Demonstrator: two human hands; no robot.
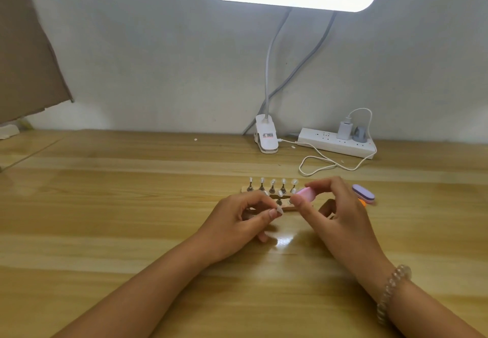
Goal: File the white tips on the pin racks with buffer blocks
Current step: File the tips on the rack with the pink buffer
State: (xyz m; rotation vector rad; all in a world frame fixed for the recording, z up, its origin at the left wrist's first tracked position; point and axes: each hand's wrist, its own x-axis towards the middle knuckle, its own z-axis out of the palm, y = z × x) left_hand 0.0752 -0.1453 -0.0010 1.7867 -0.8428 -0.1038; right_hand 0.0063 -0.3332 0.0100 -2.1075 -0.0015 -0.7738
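A white tip (279,209) and a pink buffer block (306,194) are being held close together over the pin racks (272,187) on the wooden counter (132,205)
The left hand (243,221) is pinching the white tip between thumb and forefinger, its other fingers curling underneath, while the right hand (343,216) is gripping the pink buffer block between thumb and forefinger, the block's near end sitting just beside the tip; whether they are touching cannot be told. The back rack (245,189) is showing five white-tipped pins standing upright in a row, and the front rack (287,208) is lying partly hidden behind the hands. A purple buffer block (364,193) is resting on the counter just right of the right hand
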